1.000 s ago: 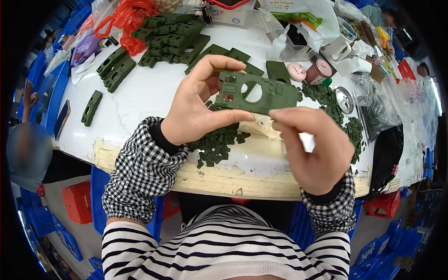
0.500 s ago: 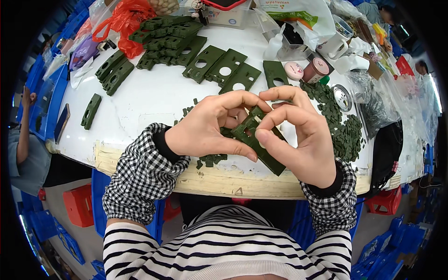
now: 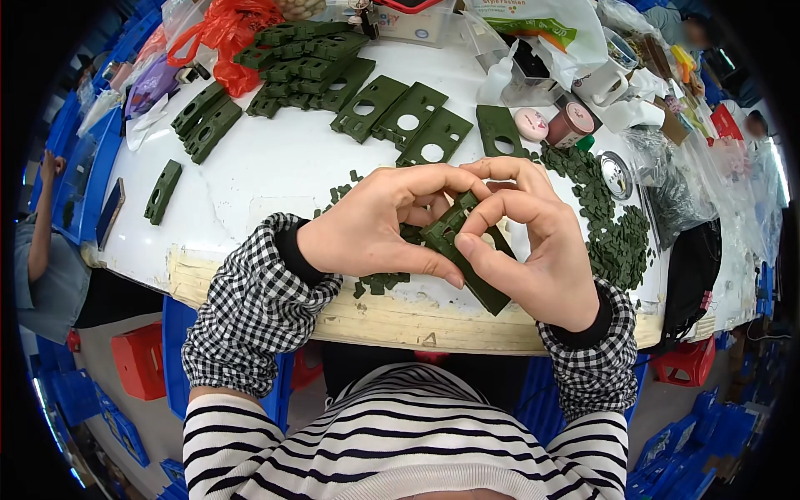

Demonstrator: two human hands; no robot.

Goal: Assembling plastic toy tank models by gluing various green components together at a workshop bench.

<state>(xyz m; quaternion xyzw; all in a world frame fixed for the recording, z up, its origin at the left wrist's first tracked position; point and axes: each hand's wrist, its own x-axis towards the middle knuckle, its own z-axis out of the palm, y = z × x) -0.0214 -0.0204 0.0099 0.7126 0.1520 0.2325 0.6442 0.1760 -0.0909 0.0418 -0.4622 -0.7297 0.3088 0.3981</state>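
Over the table's near edge, a dark green plastic toy-tank hull piece [image 3: 485,289] is held tilted between both my hands. My left hand [image 3: 367,223] grips its upper left side, the thumb stretched along the near side. My right hand [image 3: 537,246] pinches at its top face with thumb and forefinger, the other fingers curled behind. What lies between those fingertips is hidden. Small green plastic chips [image 3: 385,283] lie beneath my left hand, and a larger heap of green chips [image 3: 618,246] spreads to the right of my right hand.
Similar green hull pieces [image 3: 432,137] lie in a row beyond my hands, with a stack of them [image 3: 312,67] at the far left. A pink round tin [image 3: 531,125], a white squeeze bottle [image 3: 497,79] and a mug [image 3: 602,83] stand at the back right. A person's arm [image 3: 43,217] shows far left.
The view has shifted slightly, so the table things sit a little further right. My hands keep nearly the same hold on the hull piece, with only small finger movements.
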